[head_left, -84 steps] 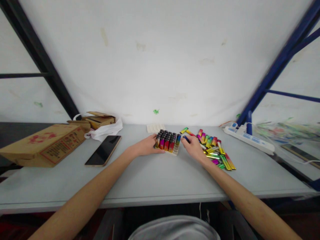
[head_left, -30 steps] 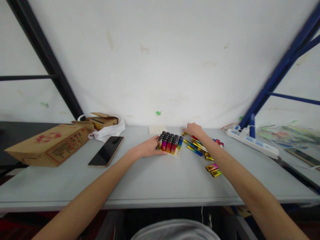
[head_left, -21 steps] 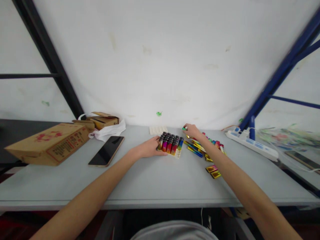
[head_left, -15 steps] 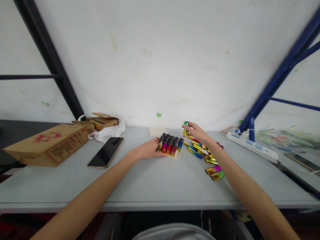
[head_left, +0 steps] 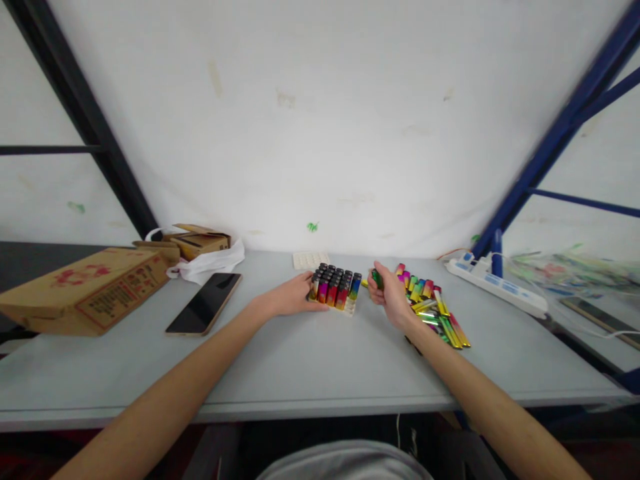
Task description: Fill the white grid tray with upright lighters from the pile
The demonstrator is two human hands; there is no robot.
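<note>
Several colourful metallic lighters with black tops stand upright in rows in a white tray at the middle of the table. My left hand grips the left side of this block, thumb in front and fingers behind. Just right of the tray, my right hand is closed around a green lighter, only part of which shows. Beyond that hand lies a loose pile of shiny lighters in yellow, green, red and pink, partly covered by my forearm.
A second white tray lies near the wall. On the left are a phone, a white plastic bag, a long cardboard box and an opened box. A power strip lies at the right.
My right hand has come down and nearer, turning its green lighter from upright to tilted. More of the loose pile now shows. My left hand keeps its hold, and the view has shifted slightly.
</note>
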